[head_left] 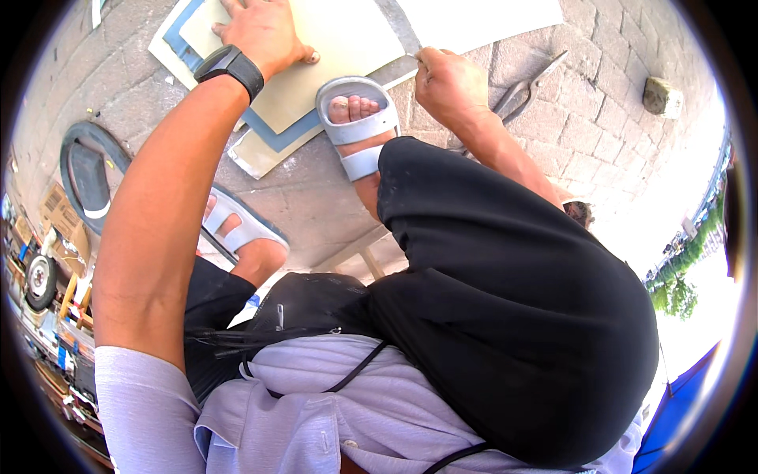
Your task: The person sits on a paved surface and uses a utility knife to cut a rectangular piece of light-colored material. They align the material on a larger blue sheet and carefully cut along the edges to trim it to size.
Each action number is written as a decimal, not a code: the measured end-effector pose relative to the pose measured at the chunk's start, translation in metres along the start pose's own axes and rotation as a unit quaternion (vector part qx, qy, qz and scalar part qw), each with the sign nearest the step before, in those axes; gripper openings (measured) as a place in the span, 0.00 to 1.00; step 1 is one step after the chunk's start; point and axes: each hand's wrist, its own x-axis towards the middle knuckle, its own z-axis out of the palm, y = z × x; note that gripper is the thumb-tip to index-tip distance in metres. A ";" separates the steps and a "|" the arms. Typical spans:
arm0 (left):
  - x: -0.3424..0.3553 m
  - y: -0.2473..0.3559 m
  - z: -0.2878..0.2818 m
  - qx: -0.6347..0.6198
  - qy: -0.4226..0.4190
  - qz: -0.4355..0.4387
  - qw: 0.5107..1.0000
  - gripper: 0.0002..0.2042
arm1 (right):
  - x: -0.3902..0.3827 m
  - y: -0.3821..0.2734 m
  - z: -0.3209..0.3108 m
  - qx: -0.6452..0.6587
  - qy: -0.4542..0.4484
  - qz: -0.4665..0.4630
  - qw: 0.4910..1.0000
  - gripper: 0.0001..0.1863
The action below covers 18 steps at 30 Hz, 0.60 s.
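Note:
My left hand (257, 35) presses with spread fingers on a cream sheet (288, 99), which lies over a blue sheet (272, 134) and a paler board (249, 158). My right hand (450, 87) is closed near the edge of a white sheet (482, 16); what its fingers hold is too small to make out. Large metal shears (530, 87) lie on the paving just right of that hand. My sandaled foot (355, 118) rests beside the stacked sheets.
A dark rubber ring (73, 166) lies on the pavers at the left, with cardboard (63, 213), a wheel (39, 283) and clutter beyond. A stone block (662, 96) sits at the right. My other sandaled foot (241, 229) is left of centre. Blue fabric (675, 403) is at lower right.

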 end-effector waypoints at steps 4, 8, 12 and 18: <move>-0.001 0.002 0.000 -0.001 -0.003 -0.002 1.000 0.72 | 0.010 -0.001 -0.001 0.003 0.032 -0.014 0.999 0.07; -0.001 0.002 -0.001 0.002 -0.007 0.001 1.000 0.72 | 0.012 -0.002 0.003 0.011 0.038 -0.038 0.999 0.06; 0.000 0.002 -0.002 -0.001 -0.002 0.001 1.000 0.72 | -0.001 0.000 0.003 0.013 0.026 -0.023 0.999 0.05; -0.001 0.003 -0.003 -0.003 -0.007 0.002 1.000 0.71 | -0.003 -0.001 0.006 0.008 0.036 -0.025 0.999 0.05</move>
